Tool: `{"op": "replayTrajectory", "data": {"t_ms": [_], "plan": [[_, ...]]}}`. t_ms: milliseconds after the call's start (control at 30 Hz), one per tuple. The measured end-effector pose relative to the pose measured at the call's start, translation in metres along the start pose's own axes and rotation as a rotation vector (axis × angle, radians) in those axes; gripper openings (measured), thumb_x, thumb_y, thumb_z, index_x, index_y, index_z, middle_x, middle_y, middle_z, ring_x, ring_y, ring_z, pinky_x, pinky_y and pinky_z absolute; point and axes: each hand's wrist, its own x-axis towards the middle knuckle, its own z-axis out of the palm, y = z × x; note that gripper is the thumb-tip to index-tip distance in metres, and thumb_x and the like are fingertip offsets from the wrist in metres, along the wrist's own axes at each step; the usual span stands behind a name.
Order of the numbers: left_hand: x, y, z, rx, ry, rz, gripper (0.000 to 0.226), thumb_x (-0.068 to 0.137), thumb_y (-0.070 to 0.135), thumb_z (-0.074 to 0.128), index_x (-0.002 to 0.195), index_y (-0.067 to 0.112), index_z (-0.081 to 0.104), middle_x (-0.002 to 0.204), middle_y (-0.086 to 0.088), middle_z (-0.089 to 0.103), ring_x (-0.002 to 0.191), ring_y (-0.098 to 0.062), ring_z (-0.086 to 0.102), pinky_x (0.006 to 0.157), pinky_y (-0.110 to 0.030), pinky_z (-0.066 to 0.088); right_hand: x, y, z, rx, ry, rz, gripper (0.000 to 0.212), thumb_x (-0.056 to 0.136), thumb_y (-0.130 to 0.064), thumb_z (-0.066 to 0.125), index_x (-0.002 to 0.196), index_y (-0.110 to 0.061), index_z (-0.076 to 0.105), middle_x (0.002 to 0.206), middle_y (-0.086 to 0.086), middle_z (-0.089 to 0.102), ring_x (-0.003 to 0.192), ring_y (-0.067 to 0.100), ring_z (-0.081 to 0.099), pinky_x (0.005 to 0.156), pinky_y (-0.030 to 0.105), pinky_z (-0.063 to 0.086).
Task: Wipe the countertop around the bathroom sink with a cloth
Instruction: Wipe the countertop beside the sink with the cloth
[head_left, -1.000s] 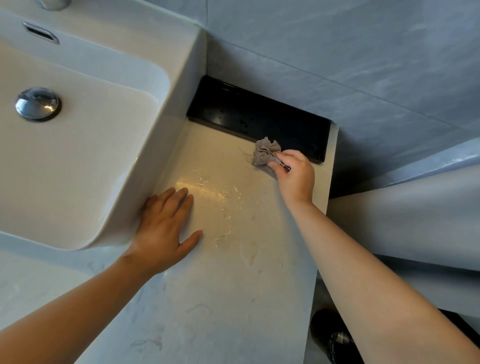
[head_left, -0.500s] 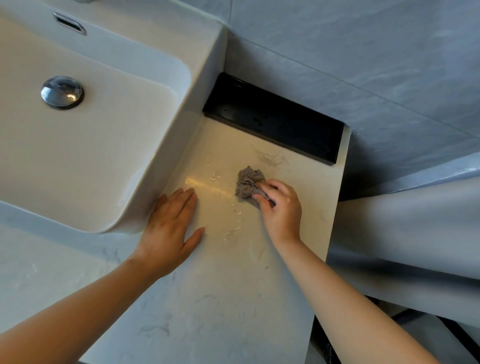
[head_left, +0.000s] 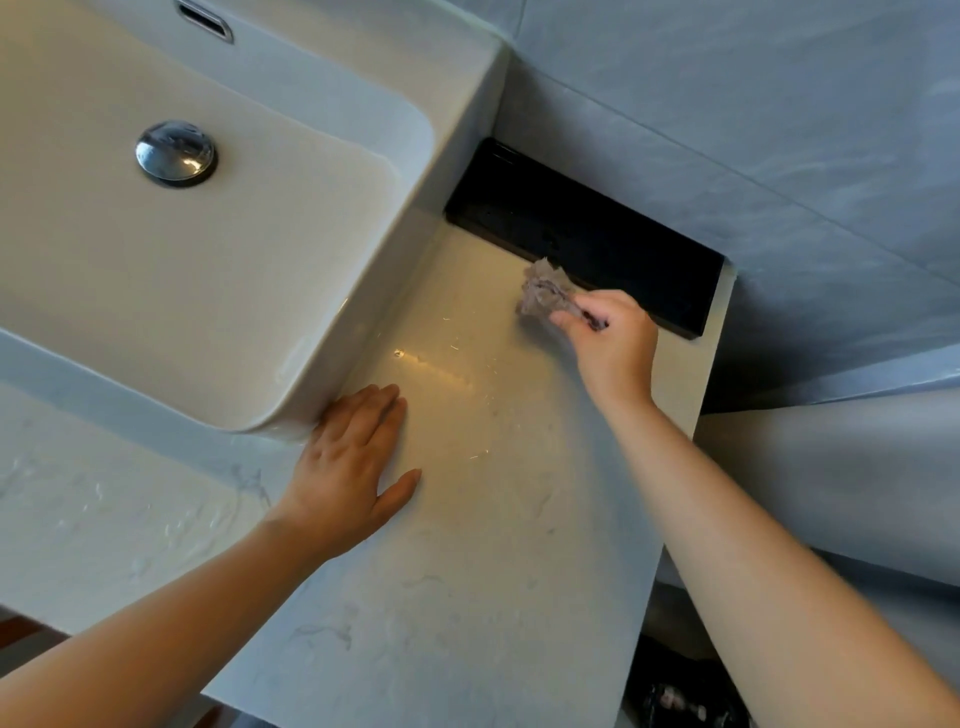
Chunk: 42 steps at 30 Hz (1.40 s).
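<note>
Cloth (head_left: 545, 291), grey and crumpled into a small wad, lay on the pale marbled countertop (head_left: 493, 545) at its far end. Its top edge was right up against the front of the black tray (head_left: 597, 244) that sat along the tiled wall (head_left: 753, 130).

On my head-camera feed, the only view I had, the right hand (head_left: 613, 343) gripped the cloth. Its fingers were curled round a tail of the fabric, and the wad stuck out to the left of the knuckles.

The left hand (head_left: 348, 467) held nothing. It rested palm down on the countertop with its fingers straight and together and the thumb spread. It was just beside the near right corner of the white sink (head_left: 457, 171), well apart from the cloth. I could not tell whether its fingers touched the basin wall.

Thin wet streaks and droplets glinted on the stone between the two hands. Inside the sink I saw a chrome drain stopper (head_left: 176, 153) and, at the top edge, an overflow slot (head_left: 205, 21).
</note>
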Motion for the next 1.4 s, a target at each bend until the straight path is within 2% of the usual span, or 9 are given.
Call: {"op": "replayTrajectory", "data": {"t_ms": [67, 233, 567, 700, 867, 1067, 1133, 1233, 1400], "plan": [[0.000, -0.001, 0.001, 0.001, -0.006, 0.010, 0.074, 0.087, 0.060, 0.035, 0.142, 0.009, 0.039, 0.147, -0.009, 0.040, 0.136, -0.028, 0.036, 0.112, -0.045, 0.028, 0.021, 0.006, 0.013, -0.027, 0.004, 0.005, 0.026, 0.079, -0.023, 0.074, 0.100, -0.009, 0.074, 0.095, 0.001, 0.065, 0.084, 0.009, 0.057, 0.067, 0.003, 0.035], [0.000, -0.002, 0.003, 0.003, 0.005, 0.025, 0.075, 0.086, 0.060, 0.038, 0.141, 0.007, 0.041, 0.147, -0.010, 0.040, 0.136, -0.029, 0.036, 0.113, -0.044, 0.027, 0.028, 0.017, 0.041, -0.080, 0.015, 0.001, 0.026, 0.081, -0.022, 0.071, 0.104, -0.012, 0.073, 0.103, 0.002, 0.066, 0.093, 0.016, 0.059, 0.075, 0.020, 0.044], [0.001, 0.000, 0.005, -0.019, 0.022, 0.011, 0.078, 0.084, 0.063, 0.041, 0.141, 0.009, 0.041, 0.147, -0.009, 0.040, 0.136, -0.029, 0.035, 0.111, -0.047, 0.030, 0.015, 0.017, 0.044, -0.056, 0.011, -0.007, 0.028, 0.083, -0.023, 0.070, 0.108, -0.011, 0.072, 0.106, 0.000, 0.066, 0.095, 0.014, 0.060, 0.077, 0.014, 0.042], [0.000, -0.001, 0.005, -0.028, 0.016, 0.024, 0.079, 0.085, 0.063, 0.039, 0.143, 0.010, 0.038, 0.149, -0.007, 0.037, 0.138, -0.026, 0.032, 0.113, -0.047, 0.028, -0.012, 0.010, 0.048, -0.049, -0.048, -0.064, 0.026, 0.081, -0.021, 0.072, 0.105, -0.013, 0.073, 0.101, -0.001, 0.066, 0.091, 0.017, 0.060, 0.074, 0.024, 0.049], [-0.006, -0.009, -0.003, -0.047, 0.018, 0.051, 0.080, 0.086, 0.065, 0.031, 0.148, 0.014, 0.027, 0.155, -0.002, 0.026, 0.143, -0.017, 0.021, 0.117, -0.035, 0.014, -0.057, 0.000, 0.049, -0.030, -0.115, -0.118, 0.023, 0.078, -0.018, 0.073, 0.101, -0.016, 0.074, 0.097, -0.001, 0.066, 0.086, 0.017, 0.059, 0.071, 0.032, 0.052], [-0.031, -0.007, -0.009, -0.095, 0.026, 0.013, 0.069, 0.090, 0.056, 0.034, 0.141, 0.010, 0.042, 0.140, -0.008, 0.048, 0.127, -0.024, 0.046, 0.105, -0.036, 0.032, -0.096, -0.013, 0.041, 0.021, -0.256, -0.105, 0.021, 0.075, -0.014, 0.077, 0.096, -0.013, 0.075, 0.093, -0.002, 0.066, 0.084, 0.017, 0.061, 0.071, 0.033, 0.054], [-0.039, -0.006, -0.007, -0.102, 0.029, 0.004, 0.067, 0.090, 0.055, 0.035, 0.140, 0.009, 0.043, 0.138, -0.009, 0.049, 0.127, -0.026, 0.047, 0.104, -0.038, 0.035, -0.090, -0.019, 0.034, 0.064, -0.259, -0.059, 0.021, 0.075, -0.012, 0.076, 0.096, -0.011, 0.075, 0.092, -0.003, 0.064, 0.084, 0.015, 0.061, 0.072, 0.025, 0.052], [-0.045, -0.006, -0.004, -0.095, 0.045, -0.007, 0.067, 0.091, 0.053, 0.035, 0.138, 0.007, 0.045, 0.138, -0.011, 0.050, 0.128, -0.028, 0.046, 0.104, -0.041, 0.037, -0.059, -0.032, 0.027, 0.065, -0.168, -0.071, 0.023, 0.077, -0.012, 0.076, 0.100, -0.009, 0.073, 0.093, -0.005, 0.060, 0.085, 0.011, 0.058, 0.073, 0.003, 0.040], [-0.049, -0.011, -0.001, -0.090, 0.068, -0.025, 0.066, 0.090, 0.052, 0.038, 0.139, 0.007, 0.044, 0.138, -0.011, 0.050, 0.128, -0.029, 0.045, 0.105, -0.043, 0.040, 0.019, -0.041, 0.051, 0.014, -0.108, -0.120, 0.021, 0.081, -0.020, 0.072, 0.099, -0.011, 0.074, 0.096, 0.002, 0.065, 0.085, 0.008, 0.056, 0.069, 0.002, 0.036]]}}
